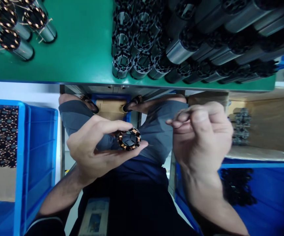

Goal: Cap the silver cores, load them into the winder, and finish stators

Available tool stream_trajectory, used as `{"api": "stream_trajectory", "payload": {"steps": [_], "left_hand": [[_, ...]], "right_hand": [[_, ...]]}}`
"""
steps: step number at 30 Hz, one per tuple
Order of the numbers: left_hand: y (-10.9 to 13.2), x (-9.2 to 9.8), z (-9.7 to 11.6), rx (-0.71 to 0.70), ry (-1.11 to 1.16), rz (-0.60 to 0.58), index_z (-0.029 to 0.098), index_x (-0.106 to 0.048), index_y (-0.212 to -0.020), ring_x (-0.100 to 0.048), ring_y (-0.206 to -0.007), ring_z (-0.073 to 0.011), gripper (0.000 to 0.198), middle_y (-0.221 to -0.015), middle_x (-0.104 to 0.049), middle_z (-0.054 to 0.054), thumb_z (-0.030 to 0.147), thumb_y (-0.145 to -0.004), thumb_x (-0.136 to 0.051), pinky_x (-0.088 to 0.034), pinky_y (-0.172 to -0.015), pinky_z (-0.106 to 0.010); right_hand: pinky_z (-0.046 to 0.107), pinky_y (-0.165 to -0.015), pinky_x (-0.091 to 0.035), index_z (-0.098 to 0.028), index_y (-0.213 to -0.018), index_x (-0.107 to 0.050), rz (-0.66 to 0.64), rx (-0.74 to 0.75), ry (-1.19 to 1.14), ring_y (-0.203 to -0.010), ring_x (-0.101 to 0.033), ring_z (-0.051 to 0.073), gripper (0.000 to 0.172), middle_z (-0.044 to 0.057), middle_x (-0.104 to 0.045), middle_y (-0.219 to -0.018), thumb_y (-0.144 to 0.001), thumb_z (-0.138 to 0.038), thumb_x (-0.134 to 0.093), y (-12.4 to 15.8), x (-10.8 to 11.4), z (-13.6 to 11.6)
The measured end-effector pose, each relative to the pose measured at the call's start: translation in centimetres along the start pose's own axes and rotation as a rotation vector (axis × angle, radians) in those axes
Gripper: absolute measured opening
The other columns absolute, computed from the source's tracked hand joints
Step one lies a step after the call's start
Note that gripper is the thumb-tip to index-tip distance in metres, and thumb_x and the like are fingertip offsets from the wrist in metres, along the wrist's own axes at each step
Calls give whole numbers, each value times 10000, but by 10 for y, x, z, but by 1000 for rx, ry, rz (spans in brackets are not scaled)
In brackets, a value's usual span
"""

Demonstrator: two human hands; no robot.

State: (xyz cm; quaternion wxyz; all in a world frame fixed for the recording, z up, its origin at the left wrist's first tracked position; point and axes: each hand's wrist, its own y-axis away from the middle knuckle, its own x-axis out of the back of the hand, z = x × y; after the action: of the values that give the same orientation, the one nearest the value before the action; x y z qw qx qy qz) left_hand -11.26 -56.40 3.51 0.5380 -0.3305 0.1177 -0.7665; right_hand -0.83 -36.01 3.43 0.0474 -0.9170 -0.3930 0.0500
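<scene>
A copper-wound coil (135,144) sits in a person's left hand (92,147), held just short of the near edge of a green table (83,49), its ringed end facing up. The fingers grip it from opposite sides. Also short of the table's near edge, the right hand (203,134) hangs apart from the coil, fingers curled together; whether they pinch a wire cannot be told. By its look, the coil is compact but fairly weighty, stiff in the body and perhaps slick on bare metal, while the windings could nick or bend; the outer wall seems the safest hold, clear of the copper. Wound cylinders (22,49) stand toward the table's left end, metal cylinders (178,50) in rows toward its right.
</scene>
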Motion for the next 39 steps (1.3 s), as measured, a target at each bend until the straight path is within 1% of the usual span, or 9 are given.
{"api": "stream_trajectory", "payload": {"steps": [5, 8, 13, 19, 23, 27, 33, 37, 39], "left_hand": [[-4, -3, 0, 1, -9, 7, 281, -869, -1190, -838, -828, -144, 306, -1027, -913, 28, 416, -993, -1060, -699, -738, -283], [-5, -5, -2, -11, -5, -16, 289, -853, -1209, -844, -855, -163, 301, -1046, -907, 15, 391, -1003, -1048, -709, -754, -297], [-2, -13, -7, -30, 38, -101, 281, -733, -1303, -807, -1012, -219, 316, -1124, -826, -51, 416, -1101, -936, -721, -873, -370], [0, -25, -6, -23, 172, -126, 250, -607, -1320, -725, -1152, -263, 286, -1166, -723, -80, 359, -1116, -774, -665, -992, -425], [0, -25, -8, -87, 24, -62, 264, -656, -1273, -730, -1072, -258, 285, -1118, -730, -77, 411, -1114, -841, -619, -923, -382], [6, -26, -16, -175, -97, -62, 251, -688, -1296, -687, -974, -253, 303, -1136, -734, -87, 411, -1088, -839, -585, -871, -393], [10, -23, -14, -228, -148, -120, 246, -735, -1232, -613, -941, -219, 202, -1145, -672, -79, 241, -1032, -765, -570, -832, -365], [2, -14, -12, -23, 120, -273, 248, -748, -1223, -655, -955, -193, 201, -1109, -606, -71, 233, -1023, -761, -618, -769, -297], [1, -12, -18, 275, 443, -564, 240, -737, -1157, -689, -785, -177, 157, -955, -666, -47, 362, -1167, -640, -621, -663, -288]], "right_hand": [[382, -858, -694, -283, -1247, -917, -340, 262, 200, -949, -829, 231, 292, 44, -903, -1062, -979, -253, -1028, 11, -9, -11], [389, -815, -671, -275, -1114, -908, -370, 299, 266, -865, -816, 214, 200, 18, -890, -991, -978, -145, -978, 7, -11, -15], [485, -833, -670, -318, -1061, -931, -392, 347, 392, -820, -811, 268, 111, 28, -877, -938, -1000, -241, -983, -2, -1, -14], [415, -811, -669, -355, -1074, -932, -258, 26, 180, -867, -800, 232, 28, 35, -853, -982, -1080, -374, -951, 12, -16, -15], [316, -826, -719, -369, -1309, -943, -303, -283, -133, -909, -846, 185, 283, 22, -905, -1093, -1053, -480, -990, 27, -31, -8], [267, -973, -715, -399, -1201, -983, -278, -340, -195, -1052, -865, 155, 178, 10, -926, -1136, -1056, -296, -991, 34, -31, 0], [297, -876, -716, -328, -1095, -942, -354, -321, -87, -952, -830, 174, 21, 14, -860, -1027, -1103, -311, -933, 21, -21, -6], [438, -1019, -739, -306, -1027, -916, -555, -85, 237, -1101, -848, 263, 73, 74, -867, -1179, -1034, -295, -987, -13, -7, -23], [494, -1145, -720, -312, -1069, -918, -734, 155, 376, -1268, -859, 325, 102, 86, -895, -1285, -1021, -248, -981, -28, 4, -32]]}}
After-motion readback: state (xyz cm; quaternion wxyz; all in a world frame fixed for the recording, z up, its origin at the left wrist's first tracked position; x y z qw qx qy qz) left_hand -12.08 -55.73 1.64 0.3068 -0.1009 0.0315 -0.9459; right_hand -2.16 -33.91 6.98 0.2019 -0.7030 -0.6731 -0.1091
